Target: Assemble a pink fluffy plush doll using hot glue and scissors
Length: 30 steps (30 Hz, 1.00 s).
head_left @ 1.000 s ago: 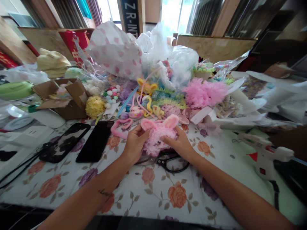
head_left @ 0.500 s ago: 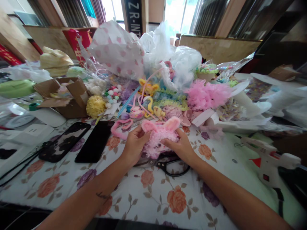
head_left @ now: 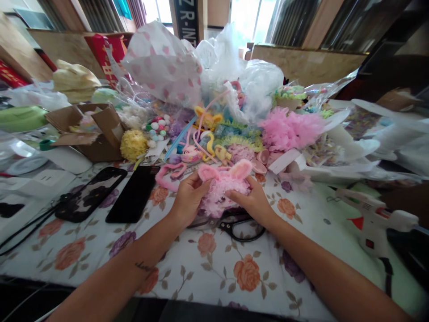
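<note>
A fluffy pink doll head with two upright rabbit ears (head_left: 217, 197) is held between both hands above the flowered tablecloth (head_left: 187, 273). My left hand (head_left: 191, 197) grips its left side, thumb on the pink ruffle. On the other side my right hand (head_left: 253, 199) is closed round it, with the thumb lying across the front and partly covering the face. Black-handled scissors (head_left: 246, 230) lie on the cloth just below the doll head. A curled pink fuzzy stem (head_left: 164, 179) rests left of my left hand.
Two dark phones (head_left: 132, 194) lie at the left, near an open cardboard box (head_left: 100, 147). A pile of colourful trims, a yellow pompom (head_left: 134, 145), pink tulle (head_left: 290, 127) and plastic bags (head_left: 164, 67) spreads across the back. A white glue gun (head_left: 372, 219) is at the right.
The whole view has shifted slightly, so the table things appear a little higher. Both hands keep their hold on the pink doll head, which has barely moved.
</note>
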Available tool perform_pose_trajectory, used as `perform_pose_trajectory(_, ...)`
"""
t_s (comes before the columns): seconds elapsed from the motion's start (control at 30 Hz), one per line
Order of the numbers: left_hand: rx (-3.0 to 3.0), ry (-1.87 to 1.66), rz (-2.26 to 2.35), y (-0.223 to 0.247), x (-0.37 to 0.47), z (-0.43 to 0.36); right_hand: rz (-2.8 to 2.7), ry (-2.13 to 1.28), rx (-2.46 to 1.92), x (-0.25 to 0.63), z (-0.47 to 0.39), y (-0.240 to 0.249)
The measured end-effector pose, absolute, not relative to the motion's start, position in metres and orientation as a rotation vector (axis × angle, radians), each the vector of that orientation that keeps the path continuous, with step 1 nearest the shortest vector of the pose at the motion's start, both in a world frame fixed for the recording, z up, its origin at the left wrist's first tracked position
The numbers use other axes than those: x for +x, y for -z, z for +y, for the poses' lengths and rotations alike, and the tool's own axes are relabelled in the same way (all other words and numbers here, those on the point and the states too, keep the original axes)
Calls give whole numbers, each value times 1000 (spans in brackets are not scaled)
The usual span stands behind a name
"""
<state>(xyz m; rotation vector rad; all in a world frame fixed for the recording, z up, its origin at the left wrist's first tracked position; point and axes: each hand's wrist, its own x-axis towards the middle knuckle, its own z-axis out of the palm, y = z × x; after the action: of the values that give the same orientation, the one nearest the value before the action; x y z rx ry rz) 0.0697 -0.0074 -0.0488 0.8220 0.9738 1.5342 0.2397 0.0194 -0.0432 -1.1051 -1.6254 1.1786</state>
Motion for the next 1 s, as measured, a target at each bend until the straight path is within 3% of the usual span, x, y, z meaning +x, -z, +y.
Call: perform_pose_trajectory(1.0,819,-1523,1041,49,69,-7,-1603,-1200,-1124,239,19,43)
